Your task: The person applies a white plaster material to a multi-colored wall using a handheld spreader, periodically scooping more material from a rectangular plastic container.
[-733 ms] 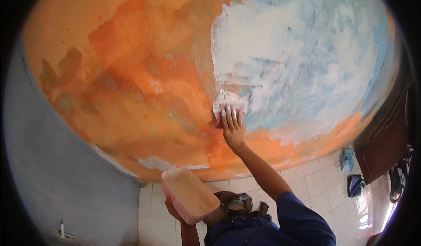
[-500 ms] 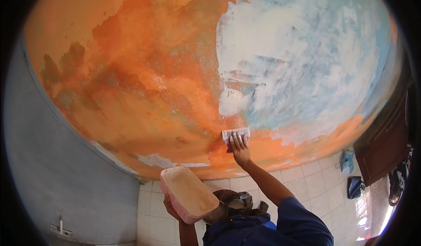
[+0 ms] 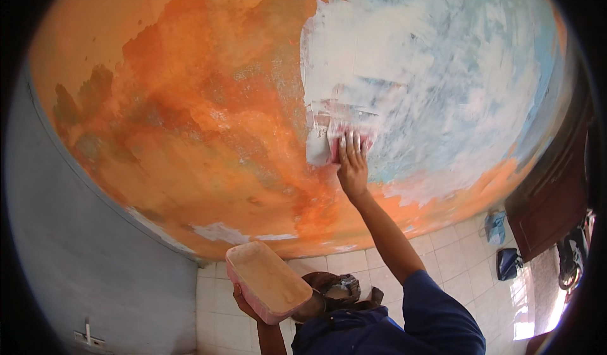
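Observation:
My right hand (image 3: 354, 162) presses a flat, reddish putty scraper (image 3: 339, 146) smeared with white against the wall (image 3: 190, 133). Its fingers lie along the back of the blade, and the thumb is hidden. Around the scraper spreads a broad patch of white putty (image 3: 404, 51) over orange and pale blue paint, with a few bare streaks just above the blade. Lower left, my left hand (image 3: 243, 302) grips the side of a pink rectangular tub (image 3: 269, 279) with a cream-coloured inside, held tilted near my body. Most of its fingers are hidden beneath the tub.
A grey wall (image 3: 95, 228) meets the painted one at the left. Below is a pale tiled floor (image 3: 224, 317). At the right lie a blue bag (image 3: 495, 227) and a dark blue bag (image 3: 508, 264), near a brown door (image 3: 547, 209). A dark bucket-like thing (image 3: 338, 285) stands by my body.
My right hand has moved up with the scraper, from the orange area below the white patch onto the patch's lower left part. The left hand and tub stay almost in place.

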{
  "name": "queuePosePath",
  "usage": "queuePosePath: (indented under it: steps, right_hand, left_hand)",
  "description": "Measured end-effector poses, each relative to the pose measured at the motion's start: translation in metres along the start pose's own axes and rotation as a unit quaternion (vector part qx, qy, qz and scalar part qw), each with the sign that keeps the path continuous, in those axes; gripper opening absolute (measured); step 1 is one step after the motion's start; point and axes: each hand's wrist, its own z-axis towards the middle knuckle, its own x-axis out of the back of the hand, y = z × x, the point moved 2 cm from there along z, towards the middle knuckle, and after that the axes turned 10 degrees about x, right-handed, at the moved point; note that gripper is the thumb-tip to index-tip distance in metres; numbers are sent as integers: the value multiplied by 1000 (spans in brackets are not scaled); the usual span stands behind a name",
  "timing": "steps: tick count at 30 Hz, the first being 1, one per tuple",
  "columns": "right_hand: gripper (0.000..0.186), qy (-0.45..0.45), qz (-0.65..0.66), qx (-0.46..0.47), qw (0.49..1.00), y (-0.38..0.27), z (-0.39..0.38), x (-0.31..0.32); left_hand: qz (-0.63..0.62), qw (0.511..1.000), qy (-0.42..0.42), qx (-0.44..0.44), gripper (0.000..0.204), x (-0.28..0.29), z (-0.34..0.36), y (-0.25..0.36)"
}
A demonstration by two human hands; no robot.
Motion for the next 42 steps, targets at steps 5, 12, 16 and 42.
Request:
queuePosePath:
  steps: [5, 12, 16, 42]
  right_hand:
    - [64, -108, 27, -7, 994, -16, -118, -25]
    - [59, -199, 101, -23, 975, -22, -162, 16]
    - [55, -28, 30, -35, 999, -7, -74, 59]
    - [50, 113, -37, -44, 992, 64, 43, 103]
  left_hand:
    - [-77, 989, -114, 52, 56, 20, 14, -8]
    - [-99, 978, -161, 93, 61, 25, 16, -9]
    - [-91, 982, -141, 87, 61, 24, 15, -12]
    - [-71, 977, -151, 130, 57, -13, 5, -50]
